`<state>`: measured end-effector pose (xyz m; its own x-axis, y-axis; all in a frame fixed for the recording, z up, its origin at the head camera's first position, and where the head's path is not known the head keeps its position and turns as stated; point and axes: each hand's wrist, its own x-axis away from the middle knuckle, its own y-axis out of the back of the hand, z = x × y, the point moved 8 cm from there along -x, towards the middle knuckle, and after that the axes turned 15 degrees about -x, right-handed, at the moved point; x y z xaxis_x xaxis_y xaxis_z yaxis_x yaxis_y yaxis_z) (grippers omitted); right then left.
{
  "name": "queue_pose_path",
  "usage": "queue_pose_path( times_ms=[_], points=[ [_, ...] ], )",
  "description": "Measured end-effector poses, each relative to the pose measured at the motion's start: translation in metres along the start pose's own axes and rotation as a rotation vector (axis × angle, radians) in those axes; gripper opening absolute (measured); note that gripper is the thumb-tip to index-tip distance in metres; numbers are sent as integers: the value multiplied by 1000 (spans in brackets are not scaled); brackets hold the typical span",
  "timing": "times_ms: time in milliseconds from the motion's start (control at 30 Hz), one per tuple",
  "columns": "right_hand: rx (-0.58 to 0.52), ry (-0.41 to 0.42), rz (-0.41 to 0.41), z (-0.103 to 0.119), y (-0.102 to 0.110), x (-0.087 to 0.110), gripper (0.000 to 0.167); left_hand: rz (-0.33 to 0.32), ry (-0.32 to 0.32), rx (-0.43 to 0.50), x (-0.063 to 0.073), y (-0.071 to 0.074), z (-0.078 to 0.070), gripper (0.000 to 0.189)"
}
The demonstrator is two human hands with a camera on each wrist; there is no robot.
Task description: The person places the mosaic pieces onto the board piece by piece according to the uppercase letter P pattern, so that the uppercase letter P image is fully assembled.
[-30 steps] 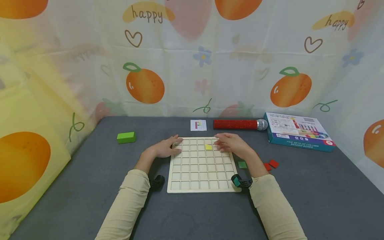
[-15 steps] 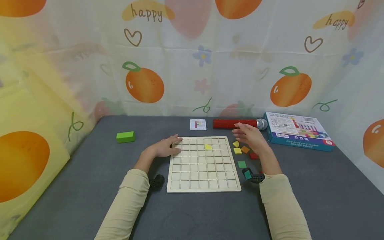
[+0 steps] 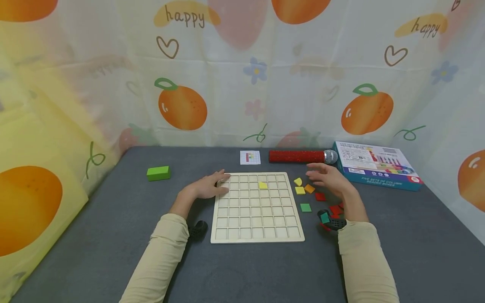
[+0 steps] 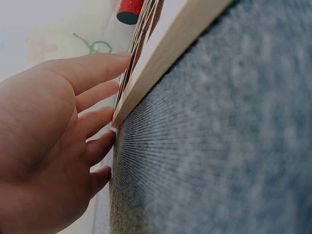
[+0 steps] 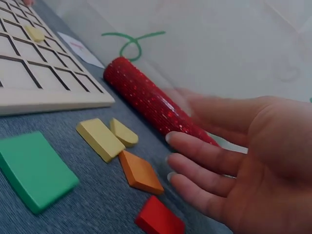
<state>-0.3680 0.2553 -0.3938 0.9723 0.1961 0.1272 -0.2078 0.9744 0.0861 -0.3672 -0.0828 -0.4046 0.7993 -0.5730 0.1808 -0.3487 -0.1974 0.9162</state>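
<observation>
A wooden grid board (image 3: 257, 221) lies flat on the grey table, with one yellow square tile (image 3: 263, 185) in a cell near its far edge. My left hand (image 3: 206, 186) rests at the board's far left corner, fingers spread along the edge. Over the table right of the board, my right hand (image 3: 330, 179) hovers with loosely bent fingers, holding nothing. Below and left of it lie a yellow tile (image 5: 100, 139), a rounded yellow piece (image 5: 124, 132), an orange tile (image 5: 141, 172) and a red tile (image 5: 160, 217). A green tile (image 5: 38, 170) lies nearer the board.
Behind the board are a small printed card (image 3: 250, 158) and a red glittery microphone (image 3: 297, 157). A boxed game (image 3: 375, 166) lies at the back right. A green block (image 3: 158, 173) stands at the left. More red tiles (image 3: 335, 210) lie near my right wrist.
My right hand has moved right from the board's far right corner, past the loose tiles, which have come into view. My left hand stays in place.
</observation>
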Motion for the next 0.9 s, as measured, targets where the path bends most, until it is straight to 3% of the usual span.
queue_pose_path(
  times_ms=[233, 467, 667, 900],
  points=[
    [208, 31, 91, -3, -1, 3, 57, -5, 14, -4, -1, 1, 1, 61],
    [292, 107, 166, -1, -9, 4, 62, -11, 15, -7, -1, 0, 1, 61],
    [339, 113, 164, -1, -10, 3, 60, -13, 26, -11, -2, 1, 1, 61],
    [382, 48, 103, -4, -6, -1, 58, -12, 38, -22, -2, 0, 1, 61]
  ],
)
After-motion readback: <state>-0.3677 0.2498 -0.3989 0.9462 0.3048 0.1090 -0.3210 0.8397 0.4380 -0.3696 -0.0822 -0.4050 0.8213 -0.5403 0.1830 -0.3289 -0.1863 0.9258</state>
